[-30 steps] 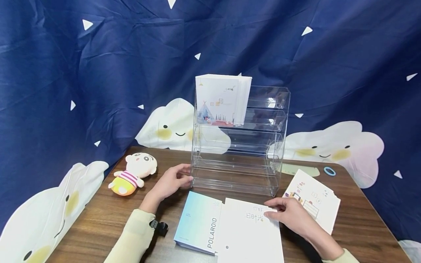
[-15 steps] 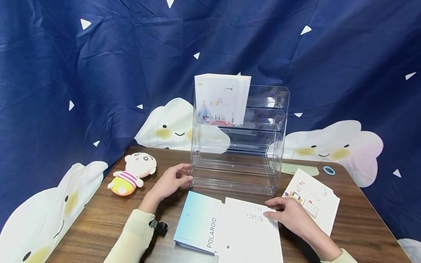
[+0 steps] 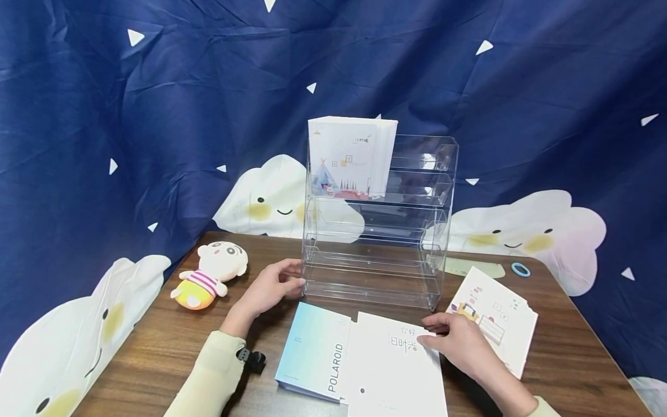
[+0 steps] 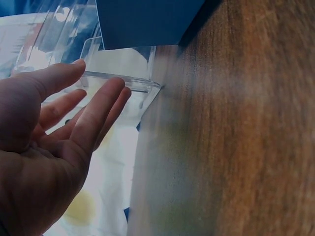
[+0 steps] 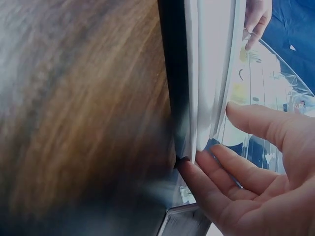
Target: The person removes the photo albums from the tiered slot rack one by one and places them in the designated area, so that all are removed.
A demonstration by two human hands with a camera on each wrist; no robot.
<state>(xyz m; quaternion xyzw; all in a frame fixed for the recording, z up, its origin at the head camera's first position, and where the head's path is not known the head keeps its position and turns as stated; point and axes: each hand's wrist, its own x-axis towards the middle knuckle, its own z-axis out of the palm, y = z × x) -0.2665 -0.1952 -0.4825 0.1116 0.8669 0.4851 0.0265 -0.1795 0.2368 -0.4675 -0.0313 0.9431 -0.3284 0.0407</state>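
Observation:
My left hand (image 3: 273, 284) rests its thumb and fingertips against the lower left side of a clear acrylic tiered rack (image 3: 372, 294). In the left wrist view, the fingers (image 4: 106, 101) extend toward the rack's edge with little bend. My right hand (image 3: 458, 339) holds the far right corner of a white album (image 3: 391, 373) with Chinese lettering on its cover. From the right wrist, the thumb is on the cover (image 5: 224, 59) and fingertips reach the album's edge. A pale blue album (image 3: 312, 353) marked POLAROID lies against its left side.
White albums (image 3: 346, 147) with a tent picture stand in the rack's upper left. Another white album stack (image 3: 502, 330) lies right of my right hand. A plush doll (image 3: 208, 275), pale green ruler (image 3: 476, 268) and blue ring (image 3: 520, 270) are on the wooden table (image 3: 140, 359).
My right hand and the white album shift very slightly. The left hand, rack and other things keep their places.

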